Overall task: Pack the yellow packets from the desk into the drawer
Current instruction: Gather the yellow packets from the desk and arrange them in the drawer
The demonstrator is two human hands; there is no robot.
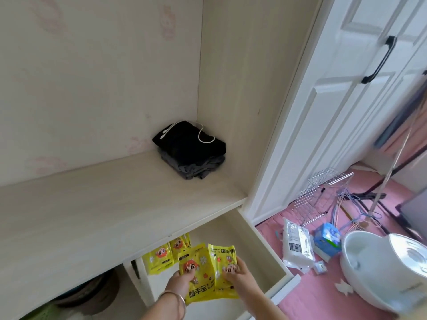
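Over the open drawer (265, 248) under the pale wooden desk (97, 211), both hands hold yellow packets. My left hand (182, 279) grips one packet (196, 273) with a cartoon print. My right hand (238, 272) grips a second packet (223, 257) beside it. More yellow packets (161, 255) lie in the drawer's back left part, partly hidden under the desk edge. No yellow packets show on the desk top.
A folded pile of dark clothes (191, 151) with a white cable sits in the desk's back corner. To the right, a white wardrobe door (335, 107), a wire rack (321, 197), a white bag (297, 245), a blue pack (328, 239) and a white basin (379, 269) stand on pink floor.
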